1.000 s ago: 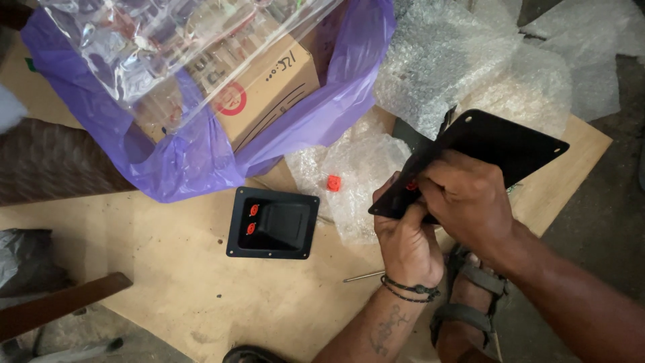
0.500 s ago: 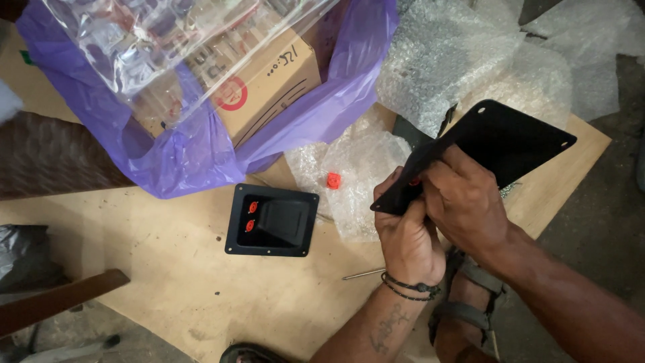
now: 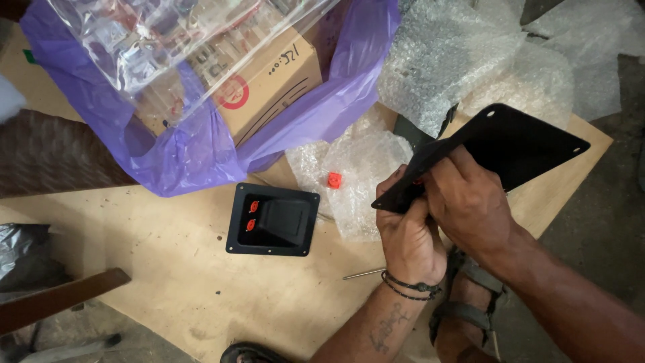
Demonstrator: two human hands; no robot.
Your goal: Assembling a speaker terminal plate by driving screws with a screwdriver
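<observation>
Two hands, left hand [image 3: 410, 235] and right hand [image 3: 470, 205], clamp a black plate [image 3: 510, 144]; left of them, its twin terminal plate [image 3: 272, 220] lies untouched.

A terminal plate [image 3: 272, 220] lies on the board [image 3: 168, 269], left of the hands [image 3: 437, 215].

Soft, even daylight from above, no hard shadows. Faint shade just under the black plate [image 3: 500, 144] and beneath both hands. White glare streaking across the clear plastic sheet [image 3: 168, 47] top left, bright sheen on the bubble wrap [image 3: 463, 60]. Dim at the lower left corner. Sharp in the middle, slightly soft and stretched toward the edges.
</observation>
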